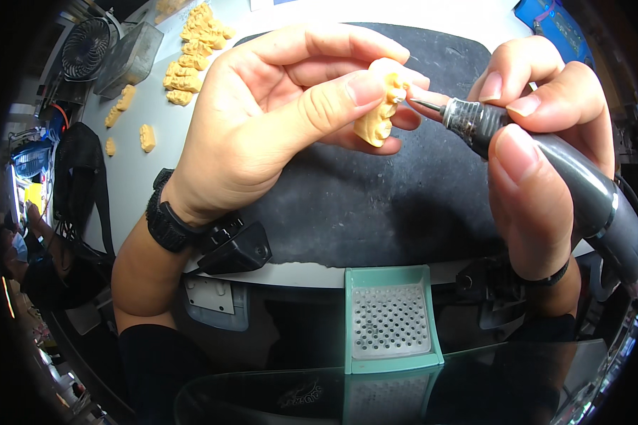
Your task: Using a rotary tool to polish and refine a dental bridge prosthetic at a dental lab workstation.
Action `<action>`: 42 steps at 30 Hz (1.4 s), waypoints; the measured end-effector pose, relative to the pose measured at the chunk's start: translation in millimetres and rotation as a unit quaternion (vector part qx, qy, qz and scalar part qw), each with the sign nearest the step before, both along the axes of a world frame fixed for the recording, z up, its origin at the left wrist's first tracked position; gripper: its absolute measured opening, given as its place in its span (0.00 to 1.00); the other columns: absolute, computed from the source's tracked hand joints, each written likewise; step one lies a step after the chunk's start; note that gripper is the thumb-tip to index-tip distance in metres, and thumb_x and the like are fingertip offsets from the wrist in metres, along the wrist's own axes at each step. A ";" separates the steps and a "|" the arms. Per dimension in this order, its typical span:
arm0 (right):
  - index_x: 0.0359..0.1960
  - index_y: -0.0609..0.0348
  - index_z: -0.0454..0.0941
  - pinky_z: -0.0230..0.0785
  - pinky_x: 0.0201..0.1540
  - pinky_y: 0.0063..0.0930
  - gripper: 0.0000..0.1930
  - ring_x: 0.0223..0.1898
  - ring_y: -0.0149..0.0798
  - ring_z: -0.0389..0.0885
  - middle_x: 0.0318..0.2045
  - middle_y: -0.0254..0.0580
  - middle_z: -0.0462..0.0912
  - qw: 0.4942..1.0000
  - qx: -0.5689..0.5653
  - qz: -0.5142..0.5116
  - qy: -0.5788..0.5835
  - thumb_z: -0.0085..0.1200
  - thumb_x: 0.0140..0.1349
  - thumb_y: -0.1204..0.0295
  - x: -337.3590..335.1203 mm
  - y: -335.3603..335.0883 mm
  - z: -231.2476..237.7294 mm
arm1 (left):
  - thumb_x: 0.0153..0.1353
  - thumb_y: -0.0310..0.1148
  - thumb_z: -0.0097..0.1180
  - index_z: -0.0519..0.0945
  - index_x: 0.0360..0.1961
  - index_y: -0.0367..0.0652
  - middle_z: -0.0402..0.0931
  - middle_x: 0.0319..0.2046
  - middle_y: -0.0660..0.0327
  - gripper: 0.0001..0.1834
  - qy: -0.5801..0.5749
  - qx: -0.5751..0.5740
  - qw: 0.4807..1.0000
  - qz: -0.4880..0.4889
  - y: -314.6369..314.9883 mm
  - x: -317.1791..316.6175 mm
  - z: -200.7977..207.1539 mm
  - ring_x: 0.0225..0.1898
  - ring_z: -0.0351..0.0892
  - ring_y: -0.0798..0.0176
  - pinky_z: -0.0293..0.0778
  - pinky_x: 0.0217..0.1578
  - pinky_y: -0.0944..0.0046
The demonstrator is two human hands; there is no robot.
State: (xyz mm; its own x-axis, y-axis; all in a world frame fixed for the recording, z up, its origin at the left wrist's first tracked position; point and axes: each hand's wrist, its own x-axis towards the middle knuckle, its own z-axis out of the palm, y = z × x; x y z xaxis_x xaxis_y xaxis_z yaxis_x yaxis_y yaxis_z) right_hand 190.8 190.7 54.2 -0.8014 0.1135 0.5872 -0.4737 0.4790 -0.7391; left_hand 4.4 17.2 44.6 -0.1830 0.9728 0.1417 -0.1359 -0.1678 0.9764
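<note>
My left hand [259, 117] pinches a small yellow plaster dental model [376, 129] between thumb and fingers, raised over a dark mat. A row of teeth shows on the model, one with a whitish patch. From the right, my right hand [535, 117] grips a dark grey dental handpiece [578, 166] with thumb and fingertips. Its thin metal bur [427, 105] points left at the model's upper teeth, very close to them. Whether the tip touches cannot be made out. My left fingers partly hide the back of the model.
Several yellow dental models [184, 74] lie at the far left, near a grey metal box [129, 60] and a fan [86, 48]. The dark mat [319, 212] covers the white table's middle. A green-framed perforated tray [351, 319] juts from the front edge above a clear shield [503, 375].
</note>
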 end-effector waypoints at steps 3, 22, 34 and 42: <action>0.44 0.54 0.72 0.65 0.50 0.29 0.10 0.46 0.34 0.70 0.43 0.45 0.71 1.000 0.001 -0.003 -0.001 0.53 0.61 0.76 0.7 0.6 0.2 | 0.73 0.28 0.50 0.68 0.63 0.29 0.78 0.54 0.42 0.21 0.000 -0.002 1.000 0.003 -0.4 1.1 0.3 0.49 0.83 0.60 0.83 0.49 0.60; 0.44 0.53 0.73 0.67 0.49 0.27 0.09 0.44 0.32 0.71 0.43 0.44 0.72 1.000 0.026 -0.006 -0.008 0.55 0.62 0.76 0.8 -1.8 2.6 | 0.71 0.27 0.52 0.67 0.62 0.29 0.77 0.55 0.43 0.22 -0.022 0.037 0.997 0.063 -8.0 2.1 -18.0 0.53 0.82 0.59 0.82 0.51 0.60; 0.44 0.52 0.73 0.68 0.48 0.26 0.09 0.43 0.32 0.72 0.42 0.43 0.73 0.999 0.043 -0.004 -0.008 0.56 0.62 0.76 0.0 1.6 2.1 | 0.70 0.27 0.53 0.67 0.62 0.29 0.79 0.51 0.46 0.22 -0.024 0.121 0.992 -0.004 -0.7 -9.9 -31.4 0.51 0.83 0.60 0.83 0.50 0.61; 0.44 0.52 0.74 0.69 0.47 0.25 0.10 0.43 0.31 0.73 0.42 0.43 0.73 0.999 0.052 0.005 -0.011 0.57 0.63 0.75 -0.1 4.9 2.3 | 0.70 0.27 0.53 0.67 0.62 0.29 0.79 0.50 0.47 0.22 -0.061 0.118 0.991 -0.022 -7.1 -15.8 -39.8 0.49 0.83 0.60 0.83 0.48 0.61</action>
State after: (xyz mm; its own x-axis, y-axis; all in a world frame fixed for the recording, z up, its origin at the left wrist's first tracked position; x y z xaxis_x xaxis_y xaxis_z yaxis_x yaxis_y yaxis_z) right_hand 190.7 195.6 56.6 -0.8151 0.0449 0.5776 -0.4624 0.5501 -0.6954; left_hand -11.4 10.2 4.8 -0.1713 0.9223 0.3463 -0.2626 -0.3815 0.8863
